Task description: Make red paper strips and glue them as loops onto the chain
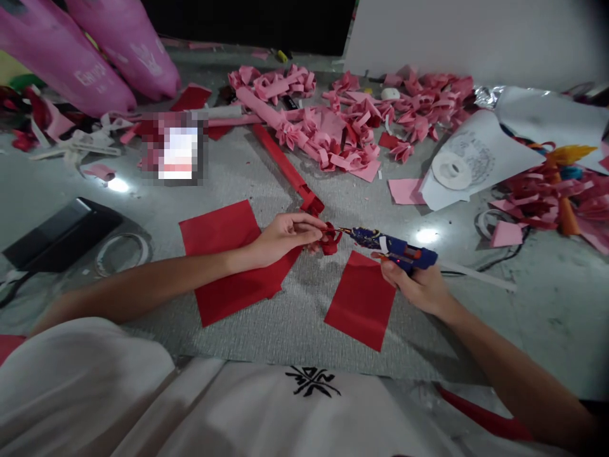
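Observation:
My left hand (292,235) is closed, pinching a small curled red paper piece (330,242) between thumb and fingers. A blue hot glue gun (392,246) is gripped in my right hand (419,285), its nozzle pointing left and touching or nearly touching the red paper piece. A white glue stick (476,276) sticks out behind the gun. Under my left forearm lie larger red paper sheets (223,235). Below the glue gun is a red paper square (361,301). Just beyond my left fingers, a long folded red paper strip (283,162) ends in a curl.
Pink paper flowers and curls (342,120) are heaped at the back. Pink bottles (95,63) stand back left, near a pixelated bright patch (178,152). A black box (61,235) and a tape roll (122,255) lie left. White paper (480,158) bears another roll (451,170) at right.

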Tool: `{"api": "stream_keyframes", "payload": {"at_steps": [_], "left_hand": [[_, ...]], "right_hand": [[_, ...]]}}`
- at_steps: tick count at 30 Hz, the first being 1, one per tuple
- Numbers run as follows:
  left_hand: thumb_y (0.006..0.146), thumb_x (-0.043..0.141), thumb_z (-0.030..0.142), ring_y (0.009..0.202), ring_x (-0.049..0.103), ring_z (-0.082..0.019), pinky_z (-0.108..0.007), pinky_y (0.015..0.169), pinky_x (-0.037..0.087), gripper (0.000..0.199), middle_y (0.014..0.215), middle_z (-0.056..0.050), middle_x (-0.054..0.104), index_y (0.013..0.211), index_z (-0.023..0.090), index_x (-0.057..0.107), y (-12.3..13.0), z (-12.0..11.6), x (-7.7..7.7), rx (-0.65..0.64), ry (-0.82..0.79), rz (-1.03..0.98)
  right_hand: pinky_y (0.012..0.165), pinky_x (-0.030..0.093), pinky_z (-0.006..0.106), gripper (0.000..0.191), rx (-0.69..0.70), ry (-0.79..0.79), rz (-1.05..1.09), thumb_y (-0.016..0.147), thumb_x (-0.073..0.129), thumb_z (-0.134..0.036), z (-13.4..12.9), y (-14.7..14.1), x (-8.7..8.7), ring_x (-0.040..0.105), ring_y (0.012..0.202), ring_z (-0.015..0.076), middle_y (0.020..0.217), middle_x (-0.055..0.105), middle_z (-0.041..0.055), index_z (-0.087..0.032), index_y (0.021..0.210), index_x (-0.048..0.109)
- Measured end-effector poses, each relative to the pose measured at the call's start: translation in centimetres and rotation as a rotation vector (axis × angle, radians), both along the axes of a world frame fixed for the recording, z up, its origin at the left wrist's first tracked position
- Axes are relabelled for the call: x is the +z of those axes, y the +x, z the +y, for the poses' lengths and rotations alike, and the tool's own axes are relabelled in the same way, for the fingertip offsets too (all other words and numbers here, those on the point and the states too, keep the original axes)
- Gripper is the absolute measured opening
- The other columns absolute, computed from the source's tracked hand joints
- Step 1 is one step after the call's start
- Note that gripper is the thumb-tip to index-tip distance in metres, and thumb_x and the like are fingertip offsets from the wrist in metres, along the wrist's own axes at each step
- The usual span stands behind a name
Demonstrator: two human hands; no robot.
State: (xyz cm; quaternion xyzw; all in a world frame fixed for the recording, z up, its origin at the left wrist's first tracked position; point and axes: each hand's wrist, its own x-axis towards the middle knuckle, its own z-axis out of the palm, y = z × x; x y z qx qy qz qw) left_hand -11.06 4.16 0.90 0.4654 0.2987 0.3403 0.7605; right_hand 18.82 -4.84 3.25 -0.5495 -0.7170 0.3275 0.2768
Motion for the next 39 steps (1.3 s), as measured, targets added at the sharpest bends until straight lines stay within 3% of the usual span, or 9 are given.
{"api": "stream_keyframes", "payload": {"at_steps": [5, 10, 27, 33, 39], "left_hand": [[0.084, 0.087, 0.031, 0.068, 0.074, -0.014, -0.026, 0.066, 0.062, 0.036, 0.095, -0.011, 0.080, 0.110, 0.010, 0.074, 0.0, 0.0, -0.1, 0.000, -0.031, -0.018], [0.086, 0.086, 0.030, 0.074, 0.076, -0.015, -0.028, 0.069, 0.064, 0.035, 0.097, -0.011, 0.079, 0.113, 0.010, 0.074, -0.2, 0.1, -0.2, -0.043, -0.013, 0.005], [0.085, 0.086, 0.031, 0.074, 0.075, -0.014, -0.027, 0.071, 0.063, 0.037, 0.097, -0.011, 0.080, 0.113, 0.011, 0.073, -0.2, 0.1, 0.4, -0.101, 0.050, 0.062], [0.084, 0.086, 0.035, 0.081, 0.077, -0.018, -0.030, 0.072, 0.064, 0.041, 0.101, -0.014, 0.080, 0.114, 0.011, 0.072, -0.2, -0.1, 0.2, -0.098, 0.063, 0.103], [0.084, 0.087, 0.034, 0.079, 0.077, -0.018, -0.029, 0.071, 0.064, 0.041, 0.100, -0.014, 0.080, 0.113, 0.010, 0.072, -0.1, -0.1, 0.3, -0.090, 0.063, 0.104]], "right_hand": [[0.053, 0.046, 0.033, 0.042, 0.016, 0.060, -0.080, 0.101, 0.052, -0.057, -0.3, 0.0, 0.0, 0.064, 0.064, 0.0231, 0.062, 0.062, 0.0047, -0.025, 0.080, 0.069], [0.053, 0.045, 0.032, 0.042, 0.017, 0.115, -0.138, 0.100, 0.053, -0.058, -0.2, -0.2, -0.3, 0.063, 0.061, 0.0212, 0.063, 0.063, 0.0034, -0.025, 0.081, 0.068], [0.055, 0.045, 0.032, 0.042, 0.069, 0.077, -0.121, 0.102, 0.052, -0.052, -0.1, -0.2, -0.8, 0.060, 0.059, 0.0186, 0.062, 0.061, 0.0021, -0.024, 0.070, 0.059], [0.058, 0.047, 0.033, 0.034, 0.106, 0.074, -0.072, 0.102, 0.054, -0.047, -0.1, -0.3, -0.6, 0.060, 0.057, 0.0180, 0.066, 0.063, 0.0008, -0.025, 0.077, 0.061], [0.062, 0.050, 0.033, 0.026, 0.108, 0.088, -0.153, 0.101, 0.056, -0.050, -0.3, 0.5, -1.7, 0.065, 0.065, 0.0208, 0.077, 0.069, 0.0025, -0.028, 0.095, 0.069]]}}
